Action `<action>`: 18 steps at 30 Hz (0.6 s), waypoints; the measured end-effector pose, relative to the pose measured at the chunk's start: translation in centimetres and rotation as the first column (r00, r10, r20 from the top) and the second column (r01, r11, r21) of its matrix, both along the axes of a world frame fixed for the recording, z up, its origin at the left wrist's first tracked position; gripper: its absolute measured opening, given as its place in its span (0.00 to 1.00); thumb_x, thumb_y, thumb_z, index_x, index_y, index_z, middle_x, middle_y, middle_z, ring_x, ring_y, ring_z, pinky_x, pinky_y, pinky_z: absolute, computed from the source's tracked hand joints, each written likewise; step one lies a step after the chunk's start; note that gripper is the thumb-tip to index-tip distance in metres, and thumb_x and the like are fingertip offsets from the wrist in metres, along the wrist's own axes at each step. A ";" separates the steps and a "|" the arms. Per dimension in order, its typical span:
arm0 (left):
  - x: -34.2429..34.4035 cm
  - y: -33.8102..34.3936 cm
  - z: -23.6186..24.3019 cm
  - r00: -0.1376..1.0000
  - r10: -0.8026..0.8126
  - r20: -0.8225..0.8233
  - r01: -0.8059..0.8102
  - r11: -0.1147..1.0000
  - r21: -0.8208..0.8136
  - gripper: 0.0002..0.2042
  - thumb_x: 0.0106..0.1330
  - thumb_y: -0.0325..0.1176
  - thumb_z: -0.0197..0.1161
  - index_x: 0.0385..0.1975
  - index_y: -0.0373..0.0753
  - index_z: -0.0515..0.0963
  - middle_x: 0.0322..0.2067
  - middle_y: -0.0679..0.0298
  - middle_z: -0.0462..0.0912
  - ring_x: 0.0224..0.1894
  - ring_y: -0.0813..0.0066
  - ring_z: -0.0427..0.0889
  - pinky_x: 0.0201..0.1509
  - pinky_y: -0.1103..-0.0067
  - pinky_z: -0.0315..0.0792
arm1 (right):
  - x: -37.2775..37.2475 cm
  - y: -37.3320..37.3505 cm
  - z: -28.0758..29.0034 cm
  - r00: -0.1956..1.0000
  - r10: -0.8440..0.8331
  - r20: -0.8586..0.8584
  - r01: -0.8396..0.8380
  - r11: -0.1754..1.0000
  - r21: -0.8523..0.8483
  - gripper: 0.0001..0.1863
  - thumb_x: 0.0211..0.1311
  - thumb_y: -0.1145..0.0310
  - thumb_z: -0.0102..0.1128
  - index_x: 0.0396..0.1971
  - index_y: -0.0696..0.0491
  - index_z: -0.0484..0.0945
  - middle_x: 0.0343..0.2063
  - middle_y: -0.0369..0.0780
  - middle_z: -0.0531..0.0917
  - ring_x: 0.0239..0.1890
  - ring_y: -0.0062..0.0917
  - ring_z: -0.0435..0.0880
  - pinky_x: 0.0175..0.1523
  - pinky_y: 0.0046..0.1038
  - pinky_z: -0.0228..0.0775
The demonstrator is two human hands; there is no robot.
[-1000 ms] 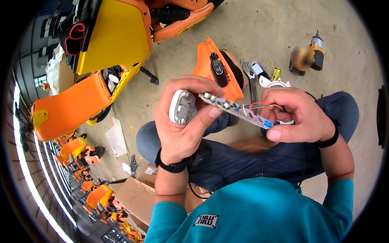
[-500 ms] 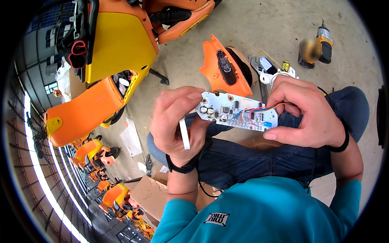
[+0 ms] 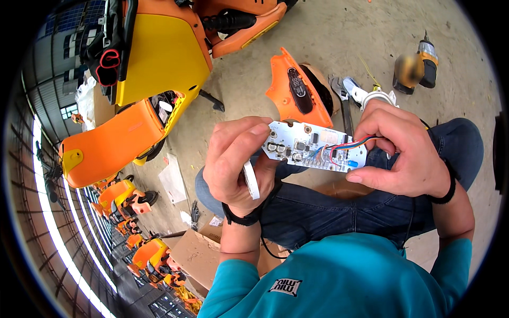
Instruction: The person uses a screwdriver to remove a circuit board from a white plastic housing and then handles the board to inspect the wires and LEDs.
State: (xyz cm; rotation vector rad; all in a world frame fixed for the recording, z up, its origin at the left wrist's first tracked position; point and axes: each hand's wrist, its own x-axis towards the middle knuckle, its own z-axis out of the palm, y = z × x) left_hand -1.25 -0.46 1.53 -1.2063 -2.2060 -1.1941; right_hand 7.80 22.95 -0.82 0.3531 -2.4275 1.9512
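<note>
A white circuit board (image 3: 288,139) is held level above my lap, its component side up. My left hand (image 3: 228,153) pinches the left end between thumb and fingers. Tucked in that same hand is a thin white piece with a curved edge (image 3: 251,181); most of it is hidden by the fingers. My right hand (image 3: 405,151) grips the board's right end, thumb along the near corner. A bundle of coloured wires (image 3: 347,144) runs from the board's middle to the right hand's fingers, where it drops from sight.
Just beyond the board lies an orange cover (image 3: 281,95) with a black display (image 3: 300,93). A yellow-and-black power drill (image 3: 426,59) rests on the floor, far right. An orange-and-yellow scooter (image 3: 164,58) stands at left, a cardboard box (image 3: 197,259) near my left elbow.
The left hand and the board have shifted slightly right. The white piece in the left hand has turned and shows more of its curved side. Both hands keep their hold.
</note>
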 end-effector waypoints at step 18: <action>0.1 0.2 0.3 0.954 -0.034 0.299 0.015 0.998 0.067 0.17 0.49 0.23 0.71 0.38 0.35 0.73 0.32 0.58 0.79 0.32 0.74 0.78 0.32 0.82 0.71 | 0.0 0.3 0.3 0.899 0.229 0.372 -0.043 0.894 -0.446 0.13 0.54 0.64 0.65 0.30 0.58 0.74 0.24 0.33 0.74 0.24 0.13 0.69 0.26 0.17 0.59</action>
